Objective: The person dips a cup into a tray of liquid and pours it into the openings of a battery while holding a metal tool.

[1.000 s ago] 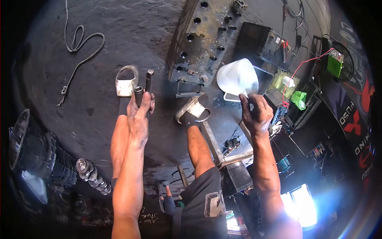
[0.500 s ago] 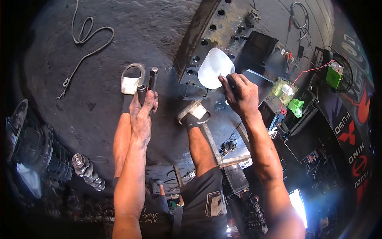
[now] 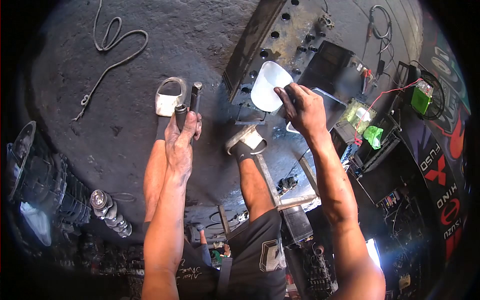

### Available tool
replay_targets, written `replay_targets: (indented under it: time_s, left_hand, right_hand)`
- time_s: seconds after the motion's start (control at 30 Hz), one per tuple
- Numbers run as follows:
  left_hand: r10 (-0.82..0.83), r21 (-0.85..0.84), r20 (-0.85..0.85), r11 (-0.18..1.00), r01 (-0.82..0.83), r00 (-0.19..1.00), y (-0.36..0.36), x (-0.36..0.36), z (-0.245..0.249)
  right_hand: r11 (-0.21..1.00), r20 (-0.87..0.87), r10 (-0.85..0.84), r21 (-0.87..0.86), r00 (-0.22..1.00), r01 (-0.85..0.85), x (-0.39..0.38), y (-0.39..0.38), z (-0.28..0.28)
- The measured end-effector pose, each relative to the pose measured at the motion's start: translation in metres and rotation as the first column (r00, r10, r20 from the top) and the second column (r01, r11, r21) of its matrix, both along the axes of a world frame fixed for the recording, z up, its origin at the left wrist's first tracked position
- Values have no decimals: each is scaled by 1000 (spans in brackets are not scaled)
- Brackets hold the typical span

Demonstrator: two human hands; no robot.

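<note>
My left hand (image 3: 181, 132) is closed around two dark metal cylinders. A shorter one, a socket-like tube (image 3: 181, 116), has its round end facing up. The longer, slimmer rod (image 3: 195, 100) has a flat round tip and stands beside it. My right hand (image 3: 303, 110) has its fingers curled at the side of a translucent white plastic container (image 3: 270, 89), which leans with its mouth toward the upper right. The exact grip is partly hidden by the hand. Behind the container lies a dirty metal block (image 3: 278, 47) with a row of round holes and several short dark cylinders on it.
A rope (image 3: 120, 55) lies on the dark floor at upper left. A crankshaft (image 3: 107, 210) stands at lower left. A black box-shaped part (image 3: 327, 65), a green device (image 3: 421, 100) with red wire and a metal frame (image 3: 295, 201) occupy the right. My sandalled feet flank my left hand.
The view has shifted slightly, moving the block and floor things to the right. The white container has changed its tilt beside my right hand. My left hand keeps both cylinders.
</note>
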State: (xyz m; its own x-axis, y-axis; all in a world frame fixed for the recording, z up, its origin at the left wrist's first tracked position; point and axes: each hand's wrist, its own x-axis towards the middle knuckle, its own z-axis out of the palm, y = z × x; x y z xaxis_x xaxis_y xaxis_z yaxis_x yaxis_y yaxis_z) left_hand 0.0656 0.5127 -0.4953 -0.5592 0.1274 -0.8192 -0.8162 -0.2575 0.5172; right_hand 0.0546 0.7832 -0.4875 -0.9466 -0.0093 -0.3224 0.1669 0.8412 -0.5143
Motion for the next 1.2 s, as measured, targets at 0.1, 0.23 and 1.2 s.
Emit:
replay_targets:
  time_s: [0.1, 0.23, 1.2]
  left_hand:
    - [13, -24, 6, 1000, -13, 1000, 2, -1, 2]
    - [23, -27, 10, 999, -23, 1000, 1, -1, 2]
    - [-1, -35, -17, 999, 0, 1000, 3, -1, 2]
  right_hand:
    - [1000, 7, 20, 5, 1000, -20, -3, 1, -1]
    - [1000, 22, 25, 4, 999, -25, -6, 3, -4]
    - [1000, 131, 19, -7, 991, -19, -13, 3, -8]
